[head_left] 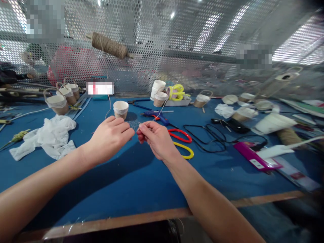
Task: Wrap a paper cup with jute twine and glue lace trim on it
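My right hand (158,136) is closed, thumb and fingers pinching a thin length of twine (162,108) that slants up and to the right. Close beside it, my left hand (111,136) is closed with its back to me and its fingers curled under. A strand of twine (109,104) comes down to the left hand; the grip itself is hidden behind the knuckles. Just beyond the hands a small white-rimmed pot (120,108) with a brown lower part stands upright. A blue glue gun (159,117) lies behind my right hand, near scissors with red (181,135) and yellow (187,152) handle loops.
A twine spool (108,45) hangs before the perforated metal screen (152,40). Handled pots (57,104) and a crumpled white cloth (50,135) are left on the blue table (113,192). Black cable (205,135) and a purple power strip (255,157) lie right.
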The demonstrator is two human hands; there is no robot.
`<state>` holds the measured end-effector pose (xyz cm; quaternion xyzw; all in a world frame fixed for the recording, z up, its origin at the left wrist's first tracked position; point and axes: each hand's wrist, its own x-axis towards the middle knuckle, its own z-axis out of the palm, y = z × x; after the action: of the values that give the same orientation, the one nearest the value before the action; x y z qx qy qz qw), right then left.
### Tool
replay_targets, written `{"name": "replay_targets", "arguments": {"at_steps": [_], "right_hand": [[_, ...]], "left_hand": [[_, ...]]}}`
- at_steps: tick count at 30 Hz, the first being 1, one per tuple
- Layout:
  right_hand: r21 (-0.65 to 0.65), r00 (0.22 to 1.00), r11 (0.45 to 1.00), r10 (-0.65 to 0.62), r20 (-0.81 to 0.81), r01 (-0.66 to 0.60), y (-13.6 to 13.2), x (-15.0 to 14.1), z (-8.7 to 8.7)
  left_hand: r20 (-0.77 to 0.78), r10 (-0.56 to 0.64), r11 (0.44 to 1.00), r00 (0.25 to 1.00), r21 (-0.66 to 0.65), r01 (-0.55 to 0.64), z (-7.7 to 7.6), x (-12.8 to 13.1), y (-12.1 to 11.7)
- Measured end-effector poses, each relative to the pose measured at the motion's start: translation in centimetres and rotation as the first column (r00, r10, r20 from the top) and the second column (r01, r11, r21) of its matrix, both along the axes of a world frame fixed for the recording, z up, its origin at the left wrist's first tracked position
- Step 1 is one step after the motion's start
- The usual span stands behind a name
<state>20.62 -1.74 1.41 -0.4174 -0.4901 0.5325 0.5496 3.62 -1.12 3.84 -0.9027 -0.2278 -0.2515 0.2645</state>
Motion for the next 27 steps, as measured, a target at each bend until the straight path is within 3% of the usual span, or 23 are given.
{"name": "replay_targets", "arguments": {"at_steps": [9, 12, 14, 15, 16, 18, 20, 21, 22, 23, 24, 25, 26, 27], "right_hand": [[0.063, 1.0, 0.998, 0.012, 0.025, -0.014, -0.2, 0.0, 0.0], [0.11, 0.998, 0.994, 0.015, 0.059, -0.021, -0.2, 0.0, -0.1], [0.148, 0.997, 0.989, -0.011, 0.074, 0.0, -0.3, 0.0, -0.1], [0.166, 0.996, 0.986, -0.034, 0.08, 0.021, -0.4, -0.1, 0.0], [0.18, 0.994, 0.983, -0.062, 0.09, 0.045, -0.5, -0.1, 0.1], [0.209, 0.984, 0.974, -0.118, 0.134, 0.089, -0.7, -0.2, 0.4], [0.237, 0.966, 0.965, -0.164, 0.199, 0.115, -1.0, -0.2, 0.7], [0.247, 0.958, 0.962, -0.176, 0.226, 0.119, -1.0, -0.2, 0.8], [0.25, 0.953, 0.961, -0.181, 0.244, 0.118, -1.0, -0.2, 0.9], [0.247, 0.951, 0.962, -0.18, 0.25, 0.118, -0.9, -0.1, 0.9], [0.236, 0.954, 0.965, -0.176, 0.243, 0.118, -0.8, 0.0, 0.8], [0.218, 0.96, 0.968, -0.17, 0.224, 0.121, -0.6, 0.1, 0.7], [0.195, 0.967, 0.973, -0.164, 0.197, 0.125, -0.4, 0.2, 0.6], [0.167, 0.973, 0.977, -0.158, 0.166, 0.131, -0.2, 0.3, 0.5]], "left_hand": [[0.031, -0.128, 0.989, 0.991, -0.065, 0.13, -0.2, 0.0, 0.0], [0.192, -0.136, 0.973, 0.972, -0.157, 0.167, -0.5, 0.2, -0.1], [0.41, -0.051, 0.921, 0.911, -0.333, 0.201, -0.7, 0.5, -0.2], [0.527, 0.043, 0.852, 0.849, -0.463, 0.244, -0.9, 0.8, -0.2], [0.62, 0.17, 0.736, 0.766, -0.597, 0.319, -1.0, 1.0, -0.2], [0.668, 0.454, 0.383, 0.589, -0.744, 0.548, -1.4, 1.6, -0.2], [0.579, 0.647, 0.04, 0.496, -0.675, 0.737, -1.9, 1.9, 0.0], [0.531, 0.691, -0.077, 0.49, -0.62, 0.781, -2.1, 2.0, 0.1], [0.498, 0.705, -0.153, 0.505, -0.588, 0.794, -2.2, 2.0, 0.2], [0.488, 0.693, -0.186, 0.531, -0.59, 0.786, -2.3, 1.8, 0.4], [0.502, 0.657, -0.17, 0.562, -0.628, 0.76, -2.2, 1.6, 0.5], [0.535, 0.599, -0.094, 0.596, -0.692, 0.716, -2.0, 1.2, 0.6], [0.575, 0.519, 0.047, 0.632, -0.758, 0.651, -1.7, 0.9, 0.7], [0.613, 0.414, 0.247, 0.672, -0.787, 0.566, -1.3, 0.5, 0.7]]}}
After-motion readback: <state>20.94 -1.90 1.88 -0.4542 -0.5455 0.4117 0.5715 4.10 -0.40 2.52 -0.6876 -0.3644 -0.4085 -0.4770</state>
